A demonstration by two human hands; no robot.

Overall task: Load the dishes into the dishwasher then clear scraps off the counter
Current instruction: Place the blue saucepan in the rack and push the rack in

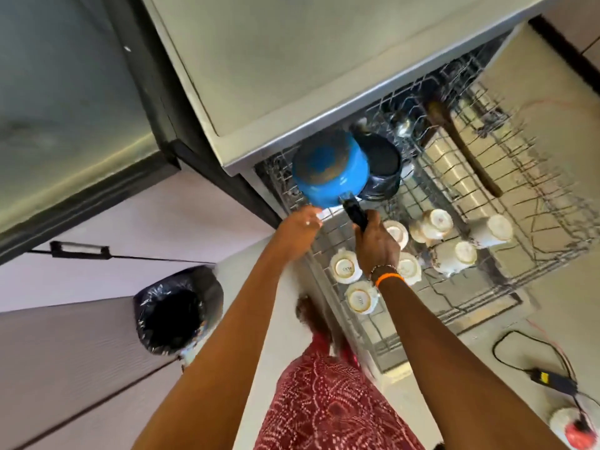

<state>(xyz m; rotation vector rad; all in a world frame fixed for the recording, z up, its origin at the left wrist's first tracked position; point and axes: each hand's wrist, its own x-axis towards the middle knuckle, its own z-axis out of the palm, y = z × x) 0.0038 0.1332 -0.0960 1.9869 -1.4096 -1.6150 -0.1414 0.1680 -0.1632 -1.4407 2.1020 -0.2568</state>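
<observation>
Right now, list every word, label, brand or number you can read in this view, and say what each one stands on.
Nothing reads clearly enough to quote.
Upturned cup in the dishwasher rack: a small dark maker's mark on its base, too blurred to read.
Neighbouring cup: a similar mark, also too blurred.
Blue pot, whose handle the right hand holds: no lettering visible.
Black bin: none visible.

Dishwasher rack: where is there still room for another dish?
The wire rack looks bare on its far right side, past the long wooden spoon and beyond the upside-down white cups. The near-left corner is crowded: the blue enamel saucepan held by the right hand sits against a black pot.
</observation>
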